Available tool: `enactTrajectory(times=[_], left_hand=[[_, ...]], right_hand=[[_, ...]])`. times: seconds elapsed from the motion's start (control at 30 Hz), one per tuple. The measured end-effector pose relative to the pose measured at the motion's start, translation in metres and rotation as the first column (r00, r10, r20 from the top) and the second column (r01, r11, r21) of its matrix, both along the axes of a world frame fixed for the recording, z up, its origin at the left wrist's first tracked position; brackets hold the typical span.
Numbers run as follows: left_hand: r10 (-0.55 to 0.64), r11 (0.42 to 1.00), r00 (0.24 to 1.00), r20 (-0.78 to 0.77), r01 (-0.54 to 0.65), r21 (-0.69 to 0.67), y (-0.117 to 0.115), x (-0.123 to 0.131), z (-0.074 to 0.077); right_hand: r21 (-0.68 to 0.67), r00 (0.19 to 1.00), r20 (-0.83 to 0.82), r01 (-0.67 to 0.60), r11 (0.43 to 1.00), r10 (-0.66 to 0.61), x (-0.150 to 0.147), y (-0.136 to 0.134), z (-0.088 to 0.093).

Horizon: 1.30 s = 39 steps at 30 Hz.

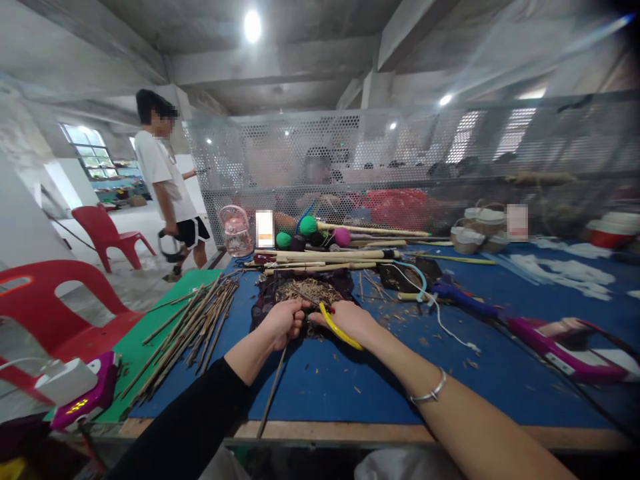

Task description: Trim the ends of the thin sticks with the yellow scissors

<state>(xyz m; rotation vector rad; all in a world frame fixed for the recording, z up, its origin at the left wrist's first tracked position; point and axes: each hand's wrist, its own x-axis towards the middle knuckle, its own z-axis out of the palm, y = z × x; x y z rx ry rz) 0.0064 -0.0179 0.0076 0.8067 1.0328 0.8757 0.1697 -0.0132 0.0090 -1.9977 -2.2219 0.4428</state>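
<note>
My left hand (286, 323) is closed around a thin dry twig (273, 393), whose lower end hangs toward me over the table's front edge. Close beside it, my right hand (354, 323) grips hand shears with a yellow handle (341, 331). The shears' jaws are near my left fingertips, but I cannot tell if they touch the twig. Just behind both hands lies a heap of short cut pieces (307, 291) on a dark cloth or bag (265, 300). Left of my hands, a bundle of long twigs (187, 337) is spread across the table.
Pale sticks (325, 257) and yarn balls (307, 225) lie at the back, before a perforated metal screen (280, 153). Purple power strips (565, 350) and a white cord (440, 313) are on the right. Red chairs (75, 293) stand left, where a person (165, 173) is upright.
</note>
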Motion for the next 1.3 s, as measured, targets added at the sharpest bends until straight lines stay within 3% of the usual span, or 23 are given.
enactTrajectory(times=[0.17,0.3,0.53,0.73,1.03,1.3], left_hand=[[-0.009,1.0,1.0,-0.021,0.009,-0.016,0.001,-0.002,0.0],[-0.028,1.0,0.999,-0.021,0.028,-0.002,0.0,-0.004,0.002],[0.093,0.995,0.995,0.04,-0.091,-0.044,0.0,-0.004,0.009],[0.13,0.991,0.986,0.101,-0.132,0.008,-0.002,-0.001,0.014],[-0.016,0.994,0.99,0.138,0.0,0.113,-0.002,0.001,0.002],[0.014,0.999,1.0,0.014,-0.015,0.053,0.003,-0.001,-0.004]], right_hand=[[-0.014,1.0,0.008,-0.004,1.0,0.004,0.0,0.0,0.004],[0.051,1.0,-0.005,-0.017,0.999,0.017,0.0,0.003,0.006],[0.105,0.999,-0.022,0.026,0.994,-0.024,0.004,0.004,0.01],[0.057,0.999,-0.024,-0.046,0.997,0.047,0.007,0.003,0.008],[0.089,0.991,-0.089,-0.091,0.992,0.099,0.004,0.0,0.004],[0.022,1.0,-0.012,-0.029,0.999,0.029,0.001,0.0,0.0]])
